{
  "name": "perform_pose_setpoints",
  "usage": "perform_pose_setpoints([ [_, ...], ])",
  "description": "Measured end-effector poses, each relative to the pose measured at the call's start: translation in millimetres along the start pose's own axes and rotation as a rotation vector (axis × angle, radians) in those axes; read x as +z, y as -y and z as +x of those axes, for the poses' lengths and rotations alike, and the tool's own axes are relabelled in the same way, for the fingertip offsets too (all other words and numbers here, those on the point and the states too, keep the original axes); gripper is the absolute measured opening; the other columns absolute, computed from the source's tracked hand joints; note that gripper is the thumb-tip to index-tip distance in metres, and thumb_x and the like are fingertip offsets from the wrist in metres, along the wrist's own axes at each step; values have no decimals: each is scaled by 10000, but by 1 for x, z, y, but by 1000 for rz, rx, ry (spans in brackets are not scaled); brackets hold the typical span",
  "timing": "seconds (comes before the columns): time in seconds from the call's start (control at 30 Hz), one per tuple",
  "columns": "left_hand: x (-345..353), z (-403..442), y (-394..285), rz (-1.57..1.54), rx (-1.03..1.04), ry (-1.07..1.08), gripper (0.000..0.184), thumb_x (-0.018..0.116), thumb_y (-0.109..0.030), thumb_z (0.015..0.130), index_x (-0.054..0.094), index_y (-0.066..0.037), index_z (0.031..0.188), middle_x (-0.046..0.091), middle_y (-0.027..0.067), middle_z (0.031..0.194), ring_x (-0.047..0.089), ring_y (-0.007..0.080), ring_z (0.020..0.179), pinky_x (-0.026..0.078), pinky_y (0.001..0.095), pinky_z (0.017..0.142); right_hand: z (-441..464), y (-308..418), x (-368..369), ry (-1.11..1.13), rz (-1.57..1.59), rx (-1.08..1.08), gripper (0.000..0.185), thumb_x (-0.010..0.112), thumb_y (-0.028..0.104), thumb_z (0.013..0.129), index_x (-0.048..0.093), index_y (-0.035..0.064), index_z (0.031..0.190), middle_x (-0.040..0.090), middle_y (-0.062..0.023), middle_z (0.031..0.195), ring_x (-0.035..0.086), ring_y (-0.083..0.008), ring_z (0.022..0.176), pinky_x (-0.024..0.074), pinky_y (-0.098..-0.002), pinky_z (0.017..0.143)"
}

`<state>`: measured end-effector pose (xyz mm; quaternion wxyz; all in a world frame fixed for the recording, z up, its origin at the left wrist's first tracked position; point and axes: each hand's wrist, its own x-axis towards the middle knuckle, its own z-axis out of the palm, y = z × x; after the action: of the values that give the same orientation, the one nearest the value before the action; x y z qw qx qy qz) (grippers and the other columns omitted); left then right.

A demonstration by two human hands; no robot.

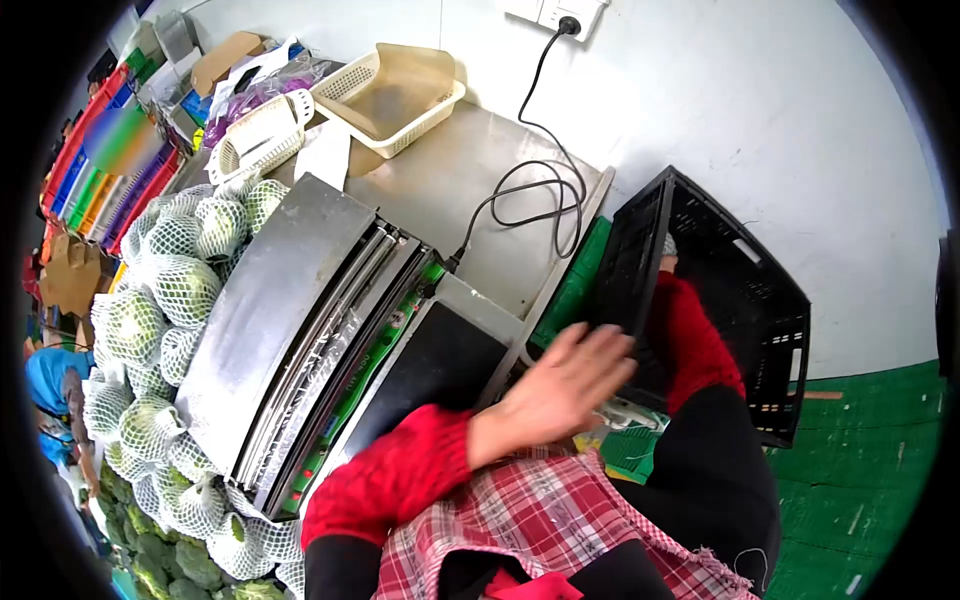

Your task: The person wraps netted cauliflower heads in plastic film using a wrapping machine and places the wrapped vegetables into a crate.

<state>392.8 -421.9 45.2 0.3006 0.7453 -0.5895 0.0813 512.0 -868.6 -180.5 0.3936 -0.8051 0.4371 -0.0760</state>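
Observation:
My left hand (575, 385) is held in the air, slightly blurred, with its fingers stretched out and nothing in it. It is between the wrapping machine (455, 350) and a black plastic crate (640, 250). My right arm reaches down into the crate. Only a small part of my right hand (668, 263) shows past the crate's wall, beside a small greyish-white thing; its fingers are hidden. The machine has a black flat plate, a green printed strip and a metal cover (275, 310).
Broccoli heads in white foam nets (185, 290) are piled left of the machine, with bare broccoli (190, 560) below. Cream baskets (400, 115) stand at the back of the metal table. A black cable (540, 100) runs to a wall socket. The floor (860, 490) is green.

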Motion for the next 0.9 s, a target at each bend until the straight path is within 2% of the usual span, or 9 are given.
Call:
perform_pose_setpoints([
  [0.07,41,39,11,90,267,-11,686,673,-444,725,544,-41,1265,522,127,1315,351,319,1344,169,536,1139,2,-8,0,-18,-8,-26,779,694,491,759,506,-120,1205,592,-298,1137,598,-397,1042,469,-414,863],
  [0.23,74,69,34,75,349,123,245,653,-337,715,630,-93,719,591,20,826,511,232,1051,324,459,1018,-12,-8,-3,-211,86,-178,780,730,462,733,512,-137,1183,591,-329,1130,598,-418,1052,477,-430,852],
  [0.4,21,49,81,-50,223,61,257,731,-296,624,602,-90,705,589,44,831,543,233,1085,386,395,929,-70,61,26,-358,-152,-25,650,682,372,780,533,-133,1161,551,-317,1227,552,-416,1132,435,-442,942],
  [0.47,35,18,82,-67,171,28,317,753,-305,588,598,-77,743,585,51,863,555,243,1089,409,382,900,-39,4,63,-517,-15,-306,580,657,359,828,541,-99,1164,547,-268,1263,534,-415,1145,415,-450,965],
  [0.6,59,0,62,58,112,-98,354,725,-367,619,594,-86,791,572,53,885,520,228,1103,416,361,793,-22,-27,16,-45,-925,-704,559,615,399,880,553,-27,1237,622,-220,1141,586,-378,1063,479,-441,869],
  [0.63,61,-1,62,53,85,-78,369,721,-392,623,593,-88,788,571,48,884,509,229,1107,411,361,780,-14,-33,-6,-33,-918,-785,555,604,409,893,556,-9,1256,640,-208,1110,599,-368,1042,494,-439,845],
  [0.67,63,-3,63,32,71,-61,384,718,-417,627,592,-90,786,569,42,884,498,229,1111,406,362,767,-2,-44,-43,74,-107,-325,560,668,405,841,586,2,1221,614,-198,1186,598,-380,1035,475,-398,912],
  [0.83,66,-13,62,-2,55,-128,424,737,-437,664,612,-70,835,578,30,943,477,231,1162,382,389,780,-51,-4,-185,-996,-743,-671,676,662,452,849,496,-5,1318,550,-216,1255,488,-359,1210,422,-458,983],
  [0.9,69,-11,64,-54,65,-147,444,747,-455,654,606,-74,834,580,32,951,469,234,1169,372,408,768,-75,16,-228,-855,-1017,-160,795,622,536,844,398,7,1394,463,-221,1369,464,-362,1238,415,-469,1000],
])
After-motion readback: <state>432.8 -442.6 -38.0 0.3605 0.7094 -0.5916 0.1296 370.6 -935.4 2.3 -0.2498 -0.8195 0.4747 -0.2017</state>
